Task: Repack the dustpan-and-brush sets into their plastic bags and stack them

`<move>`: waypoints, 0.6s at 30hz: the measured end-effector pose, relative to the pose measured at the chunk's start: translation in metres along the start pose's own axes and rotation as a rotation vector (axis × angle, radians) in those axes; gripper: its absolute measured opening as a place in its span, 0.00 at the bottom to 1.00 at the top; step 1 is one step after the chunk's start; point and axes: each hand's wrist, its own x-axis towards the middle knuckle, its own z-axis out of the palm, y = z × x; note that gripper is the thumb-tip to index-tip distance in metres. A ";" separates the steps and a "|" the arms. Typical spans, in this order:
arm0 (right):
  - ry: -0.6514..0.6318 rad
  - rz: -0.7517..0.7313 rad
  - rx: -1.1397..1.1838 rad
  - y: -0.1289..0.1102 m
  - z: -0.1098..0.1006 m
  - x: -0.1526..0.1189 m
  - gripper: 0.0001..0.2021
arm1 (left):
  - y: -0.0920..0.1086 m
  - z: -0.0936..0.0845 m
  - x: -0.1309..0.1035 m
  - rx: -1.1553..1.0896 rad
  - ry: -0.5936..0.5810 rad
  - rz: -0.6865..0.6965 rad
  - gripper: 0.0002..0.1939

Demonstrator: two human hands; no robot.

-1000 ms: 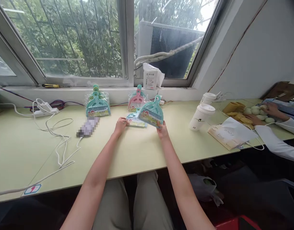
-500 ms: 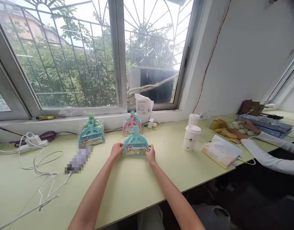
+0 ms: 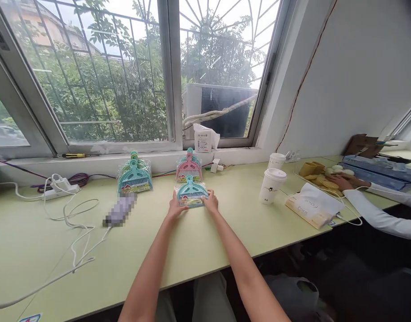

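Note:
A teal mini dustpan-and-brush set (image 3: 192, 191) in clear wrapping stands on the table between my hands, its handle pointing up. My left hand (image 3: 175, 207) grips its lower left side, with the thumb along the front edge. At its lower right corner, my right hand (image 3: 210, 202) holds on with the fingers round the side. Right behind it is a pink dustpan set (image 3: 189, 167), with green handles showing at its back. To the left, another teal dustpan set (image 3: 134, 178) leans in front of several greenish ones.
A power strip (image 3: 61, 190) and white cables lie at left, near a pixelated object (image 3: 121, 210). White paper cups (image 3: 273, 184) and a tissue pack (image 3: 312, 205) are at right. Beyond them, a co-worker's hands (image 3: 346, 182) touch yellowish items. A screwdriver (image 3: 74, 155) lies on the sill.
My left hand has shifted from the set's left edge to a fuller grip, thumb now at the front. The view has tilted and turned slightly left. The co-worker's hands have moved closer together.

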 end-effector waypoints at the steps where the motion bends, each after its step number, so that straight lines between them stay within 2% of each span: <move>1: -0.009 0.009 0.023 0.000 -0.003 0.002 0.28 | 0.001 0.007 0.000 0.038 0.063 -0.019 0.59; 3: -0.034 0.025 0.045 0.003 -0.009 0.004 0.32 | 0.002 0.015 0.000 0.095 0.151 -0.104 0.56; 5: -0.064 -0.018 0.066 0.007 -0.014 0.004 0.30 | 0.000 0.013 -0.001 0.081 0.165 -0.120 0.54; 8: -0.057 -0.188 0.159 0.017 -0.017 -0.002 0.23 | -0.004 0.006 -0.003 0.057 0.150 0.035 0.49; 10: 0.038 -0.266 0.243 0.020 -0.014 -0.007 0.23 | -0.004 0.007 -0.003 0.066 0.171 0.187 0.46; 12: 0.162 -0.306 0.317 0.017 -0.008 -0.010 0.27 | -0.004 0.011 0.000 0.091 0.241 0.292 0.46; 15: 0.268 -0.370 0.366 0.007 0.000 -0.005 0.27 | -0.003 0.019 0.013 0.118 0.352 0.370 0.44; 18: 0.264 -0.409 0.351 -0.002 0.008 0.014 0.23 | -0.003 0.022 0.036 0.120 0.361 0.364 0.43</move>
